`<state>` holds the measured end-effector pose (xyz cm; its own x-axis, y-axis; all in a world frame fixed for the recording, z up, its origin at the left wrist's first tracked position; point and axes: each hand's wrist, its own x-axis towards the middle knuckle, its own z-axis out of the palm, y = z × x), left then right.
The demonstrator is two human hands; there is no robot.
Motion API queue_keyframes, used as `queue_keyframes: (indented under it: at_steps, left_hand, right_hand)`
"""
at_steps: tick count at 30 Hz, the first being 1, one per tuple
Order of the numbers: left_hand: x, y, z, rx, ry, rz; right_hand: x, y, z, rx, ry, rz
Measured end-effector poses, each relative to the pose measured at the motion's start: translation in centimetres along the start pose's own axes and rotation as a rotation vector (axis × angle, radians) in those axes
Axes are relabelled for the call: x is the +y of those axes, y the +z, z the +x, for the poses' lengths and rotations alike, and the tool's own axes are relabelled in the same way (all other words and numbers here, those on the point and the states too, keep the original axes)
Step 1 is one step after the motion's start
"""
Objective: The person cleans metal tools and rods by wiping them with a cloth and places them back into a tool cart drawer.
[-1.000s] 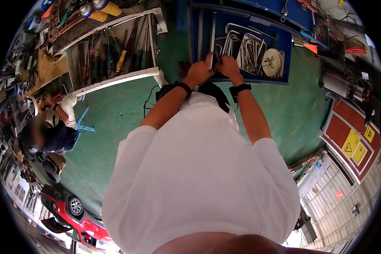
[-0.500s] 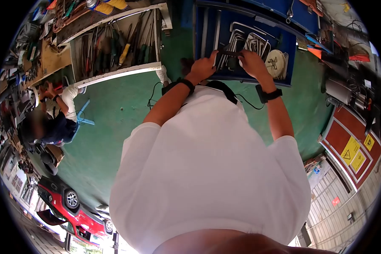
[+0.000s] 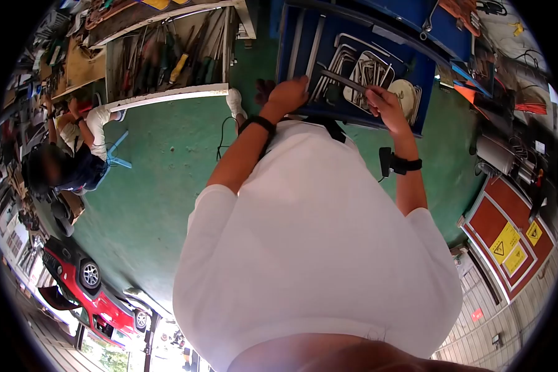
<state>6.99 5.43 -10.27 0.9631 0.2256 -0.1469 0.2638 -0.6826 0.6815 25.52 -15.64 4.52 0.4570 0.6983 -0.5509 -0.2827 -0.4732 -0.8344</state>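
Note:
My right hand grips one end of a long, dark, flat metal tool, whose exact kind I cannot make out. The tool slants over the open blue drawer, its other end pointing left. My left hand is apart from the tool, at the drawer's front left corner, fingers curled; what they hold, if anything, is hidden. Beside that wrist shows a dark reddish thing. Inside the drawer lie bent hex keys, a metal tray of more keys and a round, pale dish.
To the left, an open wooden drawer holds screwdrivers and other long tools. A co-worker sits on a blue stool at far left. A red car stands behind, and a red-brown panel is at right.
My left hand has let go of the dark tool and moved slightly left. My right hand keeps the tool and has shifted right and down; the tool now slants.

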Motion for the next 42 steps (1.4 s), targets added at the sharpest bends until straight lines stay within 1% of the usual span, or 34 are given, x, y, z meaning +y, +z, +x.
queue_keyframes:
  at_steps: [1,2,3,4,5,6,7,8,9,10,11,13,15,17,18,19,21,22,23,25,26,28,29,30,31,32,34,35,37,38,39,40,42]
  left_hand:
    - [-0.1,-1.0,-0.3,0.148,0.062,-0.149]
    - [-0.6,-2.3,-1.0,0.152,0.06,-0.143]
    - [-0.1,-5.5,-2.0,0.147,-0.155,-0.267]
    - [-0.4,-8.3,-3.4,0.147,-0.377,-0.384]
    - [-1.3,-9.6,-4.4,0.152,-0.384,-0.376]
    - [-2.3,-10.8,-5.6,0.227,-0.355,-0.465]
    - [-2.5,-12.2,-6.6,0.301,-0.325,-0.554]
    - [-2.7,-13.6,-7.6,0.305,-0.332,-0.551]
    - [-1.9,-16.0,-8.6,0.194,-0.221,-0.731]
    - [-1.1,-17.7,-9.7,0.083,-0.106,-0.907]
    - [-0.7,-18.6,-10.7,0.094,-0.112,-0.905]
    - [0.1,-20.3,-12.1,-0.079,-0.149,-1.012]
    - [0.9,-22.2,-12.4,-0.08,-0.161,-0.95]
    - [0.7,-23.3,-12.6,-0.14,-0.249,-0.767]
    - [0.3,-23.4,-12.6,-0.165,-0.231,-0.67]
    - [0.0,-23.7,-13.0,-0.163,-0.229,-0.671]
    - [0.0,-24.5,-13.4,-0.246,-0.233,-0.426]
    - [0.0,-24.9,-13.4,-0.258,-0.275,-0.513]
    - [-0.5,-25.1,-13.5,-0.254,-0.262,-0.515]
    - [-1.8,-24.7,-14.1,0.038,0.035,-0.553]
    - [-2.5,-24.4,-14.5,0.05,0.035,-0.556]
    - [-3.4,-24.4,-15.1,0.267,-0.072,-0.76]
    - [-3.8,-24.4,-15.3,0.278,-0.075,-0.757]
    - [-3.4,-24.8,-15.6,0.357,-0.097,-0.839]
    - [-3.3,-25.2,-15.8,0.432,-0.117,-0.921]
    - [-3.4,-25.4,-16.0,0.43,-0.115,-0.923]
    - [-3.8,-25.7,-16.0,0.585,-0.221,-1.065]
    - [-4.2,-26.0,-15.9,0.599,-0.215,-1.075]
    - [-5.3,-26.8,-15.9,0.647,-0.144,-1.128]
    - [-4.9,-27.6,-15.8,0.665,-0.122,-1.215]
    - [-4.8,-27.9,-15.5,0.684,-0.122,-1.221]
    - [-4.8,-28.1,-15.3,0.713,-0.091,-1.269]
    - [-4.6,-28.4,-15.0,0.738,-0.043,-1.35]
  right_hand:
    - [-0.4,0.4,-0.1,-0.006,-0.006,0.0]
    - [-0.8,1.0,-0.3,-0.049,0.019,0.165]
    - [-1.4,1.6,-0.5,-0.095,0.047,0.33]
    - [-2.0,2.4,-0.4,-0.114,0.044,0.334]
    - [-2.5,3.2,-0.4,-0.176,0.053,0.458]
    - [-3.0,3.9,-0.3,-0.236,0.065,0.582]
    - [-3.7,4.6,-0.1,-0.244,0.067,0.585]
    - [-4.5,5.2,0.2,-0.342,0.075,0.559]
    - [-4.9,5.8,0.5,-0.441,0.083,0.529]
    - [-4.8,6.4,1.0,-0.46,0.076,0.527]
    - [-5.1,6.9,1.5,-0.472,0.078,0.524]
    - [-6.5,8.2,2.4,-0.583,0.047,0.366]
    - [-8.0,10.0,3.0,-0.584,0.029,0.327]
    - [-10.0,11.5,3.3,-0.602,-0.024,0.125]
    - [-10.8,12.2,3.8,-0.666,-0.067,0.072]
    - [-11.5,12.9,4.2,-0.665,-0.068,0.069]
    - [-13.2,14.5,5.1,-0.761,-0.159,-0.101]
    - [-14.2,15.3,5.4,-0.811,-0.19,-0.16]
    - [-15.2,16.2,5.5,-0.803,-0.192,-0.171]
    - [-16.9,17.8,5.6,-0.79,-0.17,-0.346]
    - [-17.4,18.3,6.4,-0.822,-0.204,-0.355]
    - [-17.8,19.4,8.1,-0.818,-0.198,-0.369]
    - [-17.9,19.9,9.1,-0.804,-0.191,-0.369]
    - [-17.9,20.2,10.5,-0.856,-0.255,-0.366]
    - [-17.5,20.5,11.8,-0.856,-0.254,-0.364]
    - [-16.7,20.8,13.1,-0.641,-0.207,-0.451]
    - [-17.0,21.7,14.4,-0.461,-0.091,-0.639]
    - [-16.5,22.6,14.5,-0.463,-0.093,-0.657]
    - [-13.4,25.8,12.8,-0.48,-0.339,-0.885]
    - [-12.3,27.5,11.9,-0.566,-0.423,-0.823]
    - [-11.8,29.3,11.0,-0.655,-0.507,-0.757]
    - [-12.3,31.4,10.2,-0.67,-0.51,-0.769]
    - [-13.3,34.9,8.8,-0.689,-0.487,-0.587]
